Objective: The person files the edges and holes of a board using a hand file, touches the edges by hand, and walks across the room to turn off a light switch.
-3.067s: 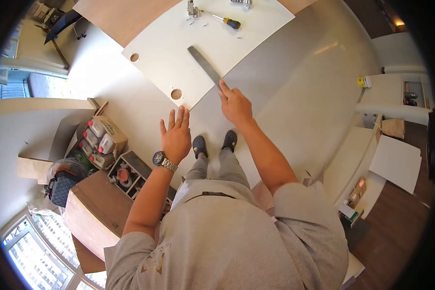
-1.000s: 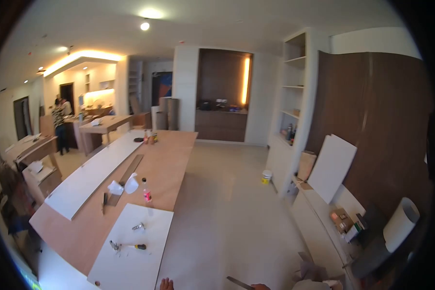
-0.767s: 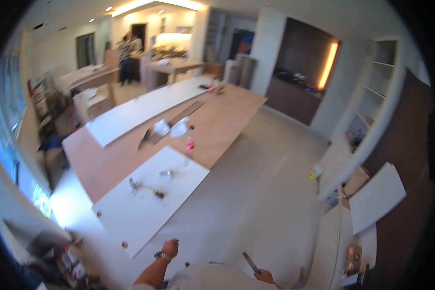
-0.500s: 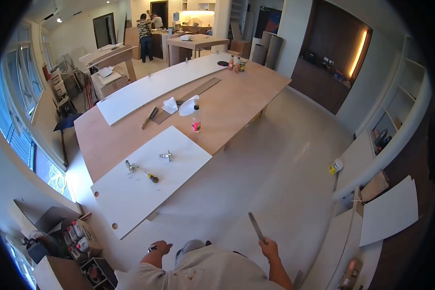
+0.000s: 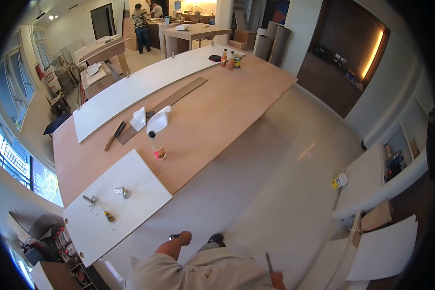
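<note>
My right hand (image 5: 277, 279), low in view and partly cut off by the bottom edge, is closed around a narrow flat grey file (image 5: 268, 262) pointing upward. My left hand (image 5: 184, 238) hangs in front of my body with its fingers curled and nothing visible in them. To its left lies a white panel (image 5: 135, 169) with round holes near one edge. On that panel are a metal hinge (image 5: 122, 192), a second hinge (image 5: 90, 199) and a yellow-and-black screwdriver (image 5: 109, 216).
A large wooden tabletop (image 5: 217, 116) carries a long white board (image 5: 130, 99), a brush (image 5: 115, 136), white paper (image 5: 159, 119) and a bottle (image 5: 156, 146). More bottles (image 5: 224, 58) stand at its far end. A tub (image 5: 340, 181) sits right. Two people (image 5: 141, 29) are far back.
My view has shifted, so the table and panel sit farther left. My right hand and the file have dropped lower in view. My left hand has swung forward a little.
</note>
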`<state>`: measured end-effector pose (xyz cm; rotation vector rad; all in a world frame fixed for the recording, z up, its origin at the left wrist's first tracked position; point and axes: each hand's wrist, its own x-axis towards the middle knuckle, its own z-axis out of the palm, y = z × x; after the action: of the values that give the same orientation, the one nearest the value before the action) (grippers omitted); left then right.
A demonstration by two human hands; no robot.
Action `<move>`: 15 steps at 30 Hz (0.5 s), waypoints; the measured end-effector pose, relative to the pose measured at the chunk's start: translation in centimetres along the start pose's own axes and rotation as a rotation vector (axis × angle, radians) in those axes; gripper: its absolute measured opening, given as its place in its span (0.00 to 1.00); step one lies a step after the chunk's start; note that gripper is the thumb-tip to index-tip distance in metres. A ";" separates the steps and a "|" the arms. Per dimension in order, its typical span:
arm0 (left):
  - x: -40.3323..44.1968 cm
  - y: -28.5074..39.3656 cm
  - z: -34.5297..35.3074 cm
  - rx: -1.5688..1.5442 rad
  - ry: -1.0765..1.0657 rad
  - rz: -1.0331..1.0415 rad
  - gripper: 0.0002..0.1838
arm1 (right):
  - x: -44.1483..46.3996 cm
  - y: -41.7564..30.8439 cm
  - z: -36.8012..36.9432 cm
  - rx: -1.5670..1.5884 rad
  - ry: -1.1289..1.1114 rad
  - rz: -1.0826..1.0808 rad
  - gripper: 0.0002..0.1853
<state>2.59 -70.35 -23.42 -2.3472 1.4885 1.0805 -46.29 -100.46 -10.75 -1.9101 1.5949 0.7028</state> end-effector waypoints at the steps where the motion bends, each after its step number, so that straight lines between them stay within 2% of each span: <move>1: 3.8 1.7 -4.1 0.006 -0.046 0.024 0.08 | -0.1 0.9 -0.9 0.025 -0.062 0.082 0.24; 2: 7.1 3.9 -7.9 0.015 -0.094 0.046 0.09 | -0.1 1.6 -1.9 0.065 -0.083 0.140 0.23; 3: 10.3 5.8 -11.0 0.055 0.107 0.095 0.16 | 0.0 1.7 -3.1 0.117 -0.091 0.191 0.23; 4: 12.9 8.1 -15.1 -0.098 0.156 0.081 0.21 | 0.7 1.6 -4.3 0.170 -0.088 0.223 0.22; 5: 15.1 10.6 -19.8 -0.092 0.169 0.133 0.26 | 1.7 1.5 -5.5 0.213 -0.090 0.238 0.22; 7: 15.9 16.2 -31.0 -0.298 0.211 0.113 0.30 | 4.7 1.0 -7.8 0.289 -0.081 0.251 0.21; 9: 18.3 20.8 -39.5 -0.302 0.172 0.052 0.32 | 8.8 0.3 -10.4 0.350 -0.070 0.244 0.20; 13: 28.7 24.5 -44.1 -0.207 0.163 0.028 0.31 | 17.9 0.2 -16.6 0.424 -0.043 0.192 0.18; 15: 33.2 24.1 -43.1 -0.129 0.221 0.131 0.26 | 22.7 0.7 -21.3 0.442 -0.018 0.155 0.17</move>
<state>11.52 -127.07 -7.89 -2.5601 1.7180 1.0003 -42.37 -131.30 -11.46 -1.4696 1.7297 0.3825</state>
